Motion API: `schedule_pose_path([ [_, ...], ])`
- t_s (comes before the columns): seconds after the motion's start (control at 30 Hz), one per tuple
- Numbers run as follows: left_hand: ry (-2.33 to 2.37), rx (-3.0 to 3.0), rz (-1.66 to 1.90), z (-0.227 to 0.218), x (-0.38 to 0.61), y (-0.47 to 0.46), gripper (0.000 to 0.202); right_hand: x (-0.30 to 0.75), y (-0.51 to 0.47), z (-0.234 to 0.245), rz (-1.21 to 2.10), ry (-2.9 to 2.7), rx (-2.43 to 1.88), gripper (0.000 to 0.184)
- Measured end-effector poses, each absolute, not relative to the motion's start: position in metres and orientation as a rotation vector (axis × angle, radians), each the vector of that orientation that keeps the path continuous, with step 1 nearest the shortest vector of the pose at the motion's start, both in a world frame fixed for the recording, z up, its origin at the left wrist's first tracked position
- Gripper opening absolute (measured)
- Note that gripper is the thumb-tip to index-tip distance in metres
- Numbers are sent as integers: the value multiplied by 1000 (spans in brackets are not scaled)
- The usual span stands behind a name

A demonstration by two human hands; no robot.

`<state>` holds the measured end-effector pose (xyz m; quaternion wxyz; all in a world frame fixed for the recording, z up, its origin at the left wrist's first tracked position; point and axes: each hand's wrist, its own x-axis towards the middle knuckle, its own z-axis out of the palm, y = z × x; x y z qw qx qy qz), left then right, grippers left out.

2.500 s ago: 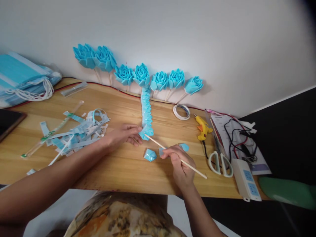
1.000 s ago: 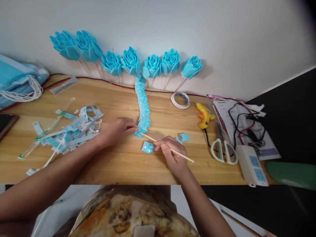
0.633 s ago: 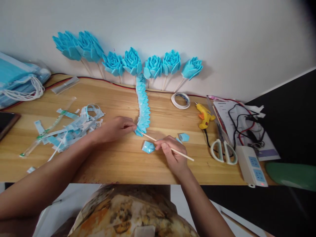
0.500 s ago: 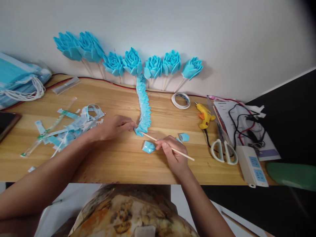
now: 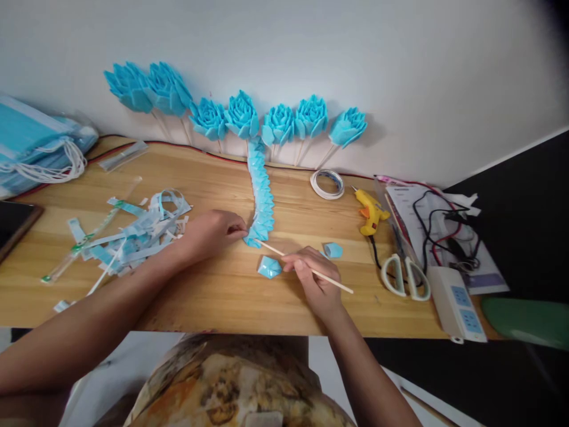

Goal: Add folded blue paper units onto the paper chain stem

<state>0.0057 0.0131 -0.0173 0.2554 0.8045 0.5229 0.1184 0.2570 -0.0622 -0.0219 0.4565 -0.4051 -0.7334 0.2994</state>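
Note:
A curved row of overlapping blue folded petals (image 5: 262, 198) runs down the table from the back. At its near end, my left hand (image 5: 216, 231) is closed, its fingertips pinching the edge of the last petal. My right hand (image 5: 313, 273) grips a thin wooden stick (image 5: 333, 281) like a pen. The stick's far tip touches that same end petal. Just in front lies a loose blue folded petal (image 5: 269, 267), left of my right fingers. Beyond that hand rests another loose blue petal (image 5: 333, 249), with a further blue piece partly hidden by the hand.
Several blue flowers on sticks (image 5: 242, 115) lean against the wall. To the right are a tape roll (image 5: 318, 188), a yellow glue gun (image 5: 372, 214), white-handled scissors (image 5: 416, 279) and a power strip (image 5: 456, 302). Blue and white scraps (image 5: 137, 228) pile up left, near stacked masks (image 5: 35, 136).
The whole view has shifted slightly, with things sitting a little lower and to the right. Both hands keep nearly the same places, the stick tip still at the end petal.

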Motion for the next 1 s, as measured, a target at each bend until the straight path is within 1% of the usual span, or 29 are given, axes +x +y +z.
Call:
schedule_pose_path([
  [0.1,1495,2191,311,-17,8,11,24,257,-62,-22,760,-1788,-993,21],
  [0.23,1413,2095,431,-13,4,14,32,257,-62,-22,766,-1775,-1006,25],
  [0.33,1401,2046,477,-10,-1,17,30,256,-62,-21,773,-1771,-1023,26],
  [0.43,1390,2051,446,-8,-2,18,26,257,-63,-21,771,-1774,-1056,25],
  [0.67,1396,2023,420,-6,-1,16,24,258,-66,-22,746,-1777,-1184,24],
  [0.87,1377,2075,398,-10,-3,18,26,260,-66,-23,697,-1796,-1169,27],
  [1.0,1363,2065,408,-9,-4,19,30,261,-66,-24,702,-1798,-1167,24],
])
